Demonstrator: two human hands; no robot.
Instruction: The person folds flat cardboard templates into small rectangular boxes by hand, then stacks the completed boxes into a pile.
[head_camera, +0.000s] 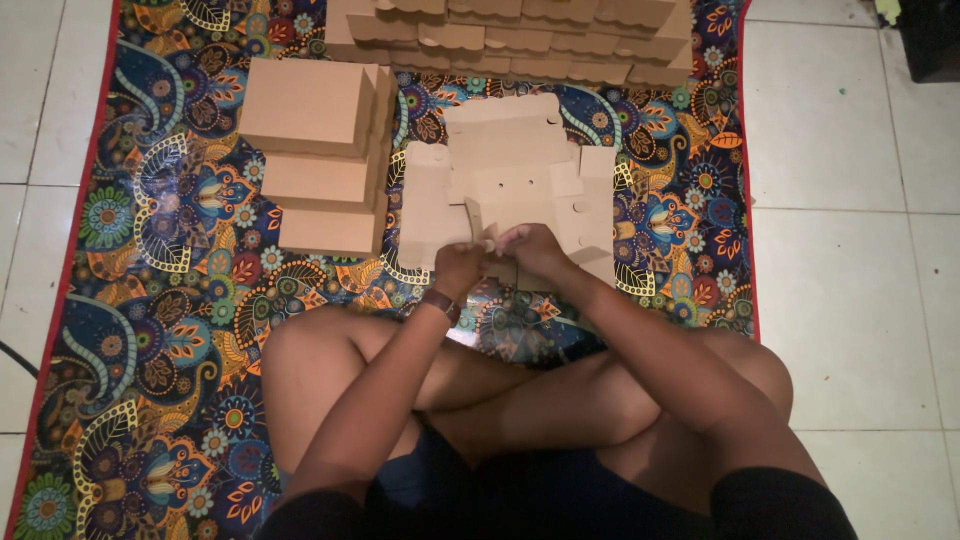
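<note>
The flat box blank (510, 185) lies on the patterned mat (150, 330) right in front of the seated person, and both hands are at its near edge. The left hand (458, 268), a watch (441, 303) on its wrist, is closed in a pinch on a small flap at the blank's near edge. The right hand (535, 250) sits just beside it, touching or nearly so, its fingers also shut on the same bit of card. Which tab goes where I cannot make out; the fingers hide it.

The blank itself is mostly unfolded: its side wings lie flat to left and right, and the far panel with its scalloped edge lies flat too. Only the near part, under the hands, looks lifted. So, as I judge it, this box is at its very first fold, with the sides, the lid and the locking tabs all left to do.

To the left of the blank, three folded boxes (320, 150) sit in a stepped stack, closed and squared up. Those look finished. At the far end of the mat a broad pile of flat blanks (520, 40) lies in overlapping rows, and it is much the bigger heap. Going by that, only a small part of the lot is done.

Around the mat there is pale tiled floor (850, 250).
</note>
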